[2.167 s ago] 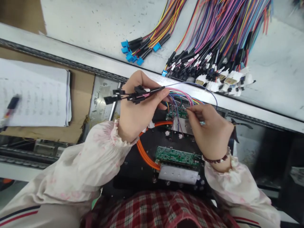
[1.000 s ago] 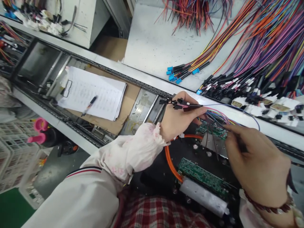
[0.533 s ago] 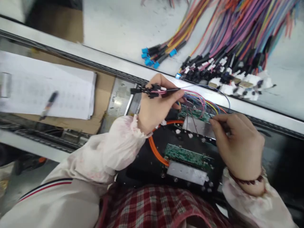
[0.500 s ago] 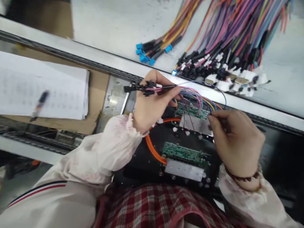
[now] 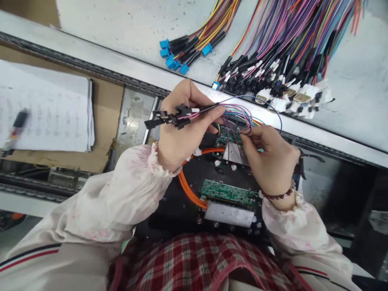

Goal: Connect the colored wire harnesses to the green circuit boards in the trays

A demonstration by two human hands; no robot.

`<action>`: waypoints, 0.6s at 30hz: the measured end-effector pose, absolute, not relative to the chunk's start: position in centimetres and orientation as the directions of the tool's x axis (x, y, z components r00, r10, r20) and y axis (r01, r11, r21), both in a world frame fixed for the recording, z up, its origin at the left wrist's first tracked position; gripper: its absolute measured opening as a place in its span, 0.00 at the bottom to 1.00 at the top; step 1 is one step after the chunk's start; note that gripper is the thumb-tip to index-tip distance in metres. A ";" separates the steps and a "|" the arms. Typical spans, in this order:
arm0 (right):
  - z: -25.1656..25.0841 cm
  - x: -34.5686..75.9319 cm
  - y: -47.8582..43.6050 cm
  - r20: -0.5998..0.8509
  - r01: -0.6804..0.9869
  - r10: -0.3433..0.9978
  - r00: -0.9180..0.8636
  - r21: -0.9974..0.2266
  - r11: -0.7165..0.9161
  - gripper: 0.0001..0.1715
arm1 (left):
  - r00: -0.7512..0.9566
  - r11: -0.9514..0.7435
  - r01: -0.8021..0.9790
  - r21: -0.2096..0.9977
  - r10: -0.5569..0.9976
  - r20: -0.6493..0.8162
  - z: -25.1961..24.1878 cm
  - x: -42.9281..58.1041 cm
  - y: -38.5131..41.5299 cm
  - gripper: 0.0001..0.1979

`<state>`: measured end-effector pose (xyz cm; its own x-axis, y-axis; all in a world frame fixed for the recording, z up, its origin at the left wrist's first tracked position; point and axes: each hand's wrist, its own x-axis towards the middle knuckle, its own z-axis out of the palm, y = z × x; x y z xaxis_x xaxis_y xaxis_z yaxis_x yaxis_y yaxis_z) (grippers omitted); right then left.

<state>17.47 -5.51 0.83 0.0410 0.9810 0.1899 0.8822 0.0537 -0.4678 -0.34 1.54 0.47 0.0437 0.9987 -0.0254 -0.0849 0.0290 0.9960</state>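
My left hand point(image 5: 184, 125) is closed around a bundle of thin coloured wires point(image 5: 238, 111), with its thumb and fingers pinching them. Black connectors point(image 5: 177, 117) on the bundle's ends lie across the back of that hand. My right hand point(image 5: 269, 157) pinches wires of the same bundle a little to the right; its fingertips partly hide which ones. Under the hands is a green circuit board point(image 5: 222, 133) with a metal plate point(image 5: 235, 153), partly covered by the wires and my right hand. A second green circuit board point(image 5: 228, 192) sits nearer me, with orange cables point(image 5: 188, 188) looping beside it.
Beyond the metal rail point(image 5: 121, 68) lie wires with blue connectors point(image 5: 171, 61) and a large wire pile with black and white connectors point(image 5: 251, 76). On the left, papers point(image 5: 54, 105) rest on cardboard point(image 5: 106, 121), with a marker point(image 5: 16, 129) on top.
My right hand has moved left along the wires, closer to my left hand. The left hand keeps its hold on the bundle. The whole view has shifted slightly.
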 end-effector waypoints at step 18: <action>3.2 16.4 -5.6 0.160 0.920 0.973 -0.168 -0.329 0.213 0.09 | 0.114 0.199 -0.223 0.954 0.977 -0.178 1.3 -0.3 1.3 0.14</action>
